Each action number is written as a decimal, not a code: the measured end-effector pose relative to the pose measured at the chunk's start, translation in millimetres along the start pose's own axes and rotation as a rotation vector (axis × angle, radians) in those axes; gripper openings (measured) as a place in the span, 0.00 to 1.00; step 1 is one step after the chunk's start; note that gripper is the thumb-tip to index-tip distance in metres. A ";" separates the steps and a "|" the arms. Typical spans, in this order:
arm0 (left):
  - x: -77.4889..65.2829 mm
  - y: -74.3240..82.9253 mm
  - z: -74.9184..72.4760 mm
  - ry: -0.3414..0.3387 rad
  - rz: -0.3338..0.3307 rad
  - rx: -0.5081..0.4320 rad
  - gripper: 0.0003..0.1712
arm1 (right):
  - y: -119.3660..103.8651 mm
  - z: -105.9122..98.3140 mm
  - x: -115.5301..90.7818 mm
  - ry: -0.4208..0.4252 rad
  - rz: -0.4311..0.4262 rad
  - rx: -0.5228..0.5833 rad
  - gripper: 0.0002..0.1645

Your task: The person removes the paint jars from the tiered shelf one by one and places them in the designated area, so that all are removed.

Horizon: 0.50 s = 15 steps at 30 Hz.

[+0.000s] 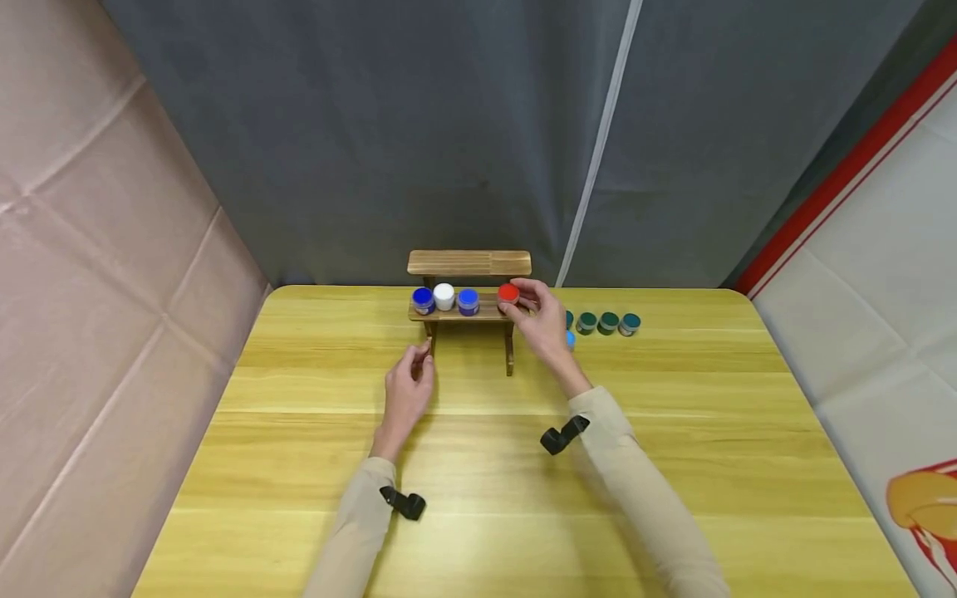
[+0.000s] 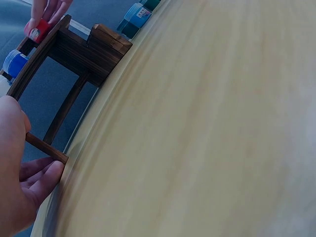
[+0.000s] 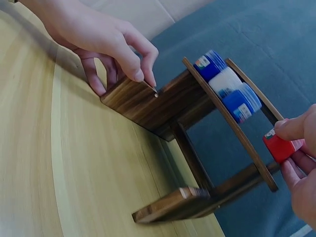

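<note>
A small two-tier wooden stand (image 1: pixel 469 263) stands at the back of the table. On its lower shelf sit a dark blue paint jar (image 1: pixel 423 301), a white paint jar (image 1: pixel 444 296) and another blue paint jar (image 1: pixel 468 301) side by side. At the shelf's right end, my right hand (image 1: pixel 544 326) grips a red paint jar (image 1: pixel 508 293) between thumb and fingers; whether the jar bears on the shelf I cannot tell. My left hand (image 1: pixel 407 392) pinches the stand's left side piece near its front end, also seen in the right wrist view as a dark wooden panel (image 3: pixel 129 101).
Right of the stand, several dark green and teal jars (image 1: pixel 608 323) stand in a row. A light blue jar (image 1: pixel 571 340) is partly hidden behind my right hand. A grey curtain (image 1: pixel 449 149) hangs behind the wooden table (image 1: pixel 478 515).
</note>
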<state>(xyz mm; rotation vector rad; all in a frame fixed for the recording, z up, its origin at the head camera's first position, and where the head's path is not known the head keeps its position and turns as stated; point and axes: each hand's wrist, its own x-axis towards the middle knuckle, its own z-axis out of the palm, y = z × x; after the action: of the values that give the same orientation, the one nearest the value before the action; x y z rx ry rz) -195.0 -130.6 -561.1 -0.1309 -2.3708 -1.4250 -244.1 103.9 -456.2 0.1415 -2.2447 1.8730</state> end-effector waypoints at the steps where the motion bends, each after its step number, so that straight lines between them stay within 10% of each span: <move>1: 0.0 0.0 0.0 0.001 -0.001 -0.001 0.09 | 0.7 -2.3 -0.1 0.004 0.000 0.002 0.26; 15: -0.8 -1.6 1.1 0.008 0.006 0.006 0.09 | 7.1 -32.0 0.1 0.023 0.050 0.008 0.28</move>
<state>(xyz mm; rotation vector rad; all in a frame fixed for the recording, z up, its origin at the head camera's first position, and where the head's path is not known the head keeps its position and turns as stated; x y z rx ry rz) -194.9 -130.3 -563.2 -0.1302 -2.3661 -1.4138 -242.4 136.6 -457.6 0.0658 -2.2458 1.8985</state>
